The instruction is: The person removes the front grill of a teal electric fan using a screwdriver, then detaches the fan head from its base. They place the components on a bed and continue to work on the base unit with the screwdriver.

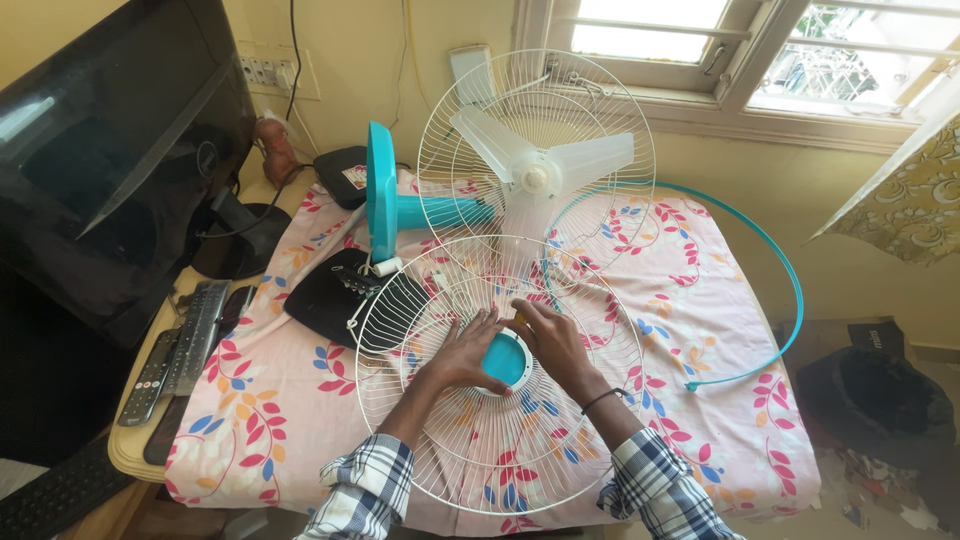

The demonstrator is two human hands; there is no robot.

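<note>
A white wire fan guard (450, 440) lies flat on the floral cloth in front of me, with a teal round cap (506, 360) at its centre. My left hand (462, 352) rests on the wires just left of the cap, fingers spread. My right hand (550, 340) presses on the cap's upper right edge; whether it pinches something small there is unclear. Behind, a table fan lies on its side: teal base (381, 190), white blades (540, 165) and rear guard (600, 110).
A thin teal guard ring (790, 270) lies at the right, overhanging the table's edge. A black pouch (325, 300) lies left of the guard. A dark monitor (110, 160), a keyboard and remotes (175, 350) stand at the left. A window is behind, a black bag on the floor at right.
</note>
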